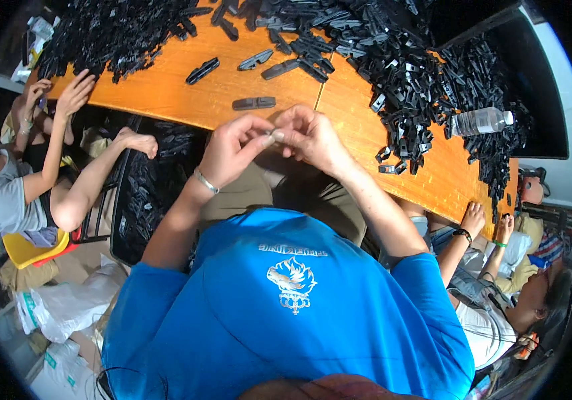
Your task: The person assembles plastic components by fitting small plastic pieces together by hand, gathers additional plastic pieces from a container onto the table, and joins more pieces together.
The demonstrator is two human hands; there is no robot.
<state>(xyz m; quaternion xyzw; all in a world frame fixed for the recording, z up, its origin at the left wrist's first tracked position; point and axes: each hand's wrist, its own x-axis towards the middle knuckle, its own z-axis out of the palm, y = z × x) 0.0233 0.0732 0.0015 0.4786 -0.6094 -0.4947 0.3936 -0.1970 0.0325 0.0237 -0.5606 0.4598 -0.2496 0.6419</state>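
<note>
Grip nearly closed: L hand [238,145] & R hand [314,139] pinch tiny pc [274,133], mostly hidden.

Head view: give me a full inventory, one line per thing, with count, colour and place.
Table: one, orange-brown, ahead
Heaped pieces: too many to count, black, far side and right of table
Loose pieces: several, dark grey or black, mid-table
Bottle: one, clear, lying on right heap
Container: one, black, below table at left, black pieces inside
Chair: one, yellow, left
Sacks: at least two, white, lower left
Co-workers: at least two, grey and white tops, left and right
Small piece: apparently one, colour unclear, centre
Shirt: one, blue, on wearer
Bracelet: one, silver, left wrist
Left hand: one, bare, centre, pinching small piece
Right hand: one, bare, centre, likewise
</note>
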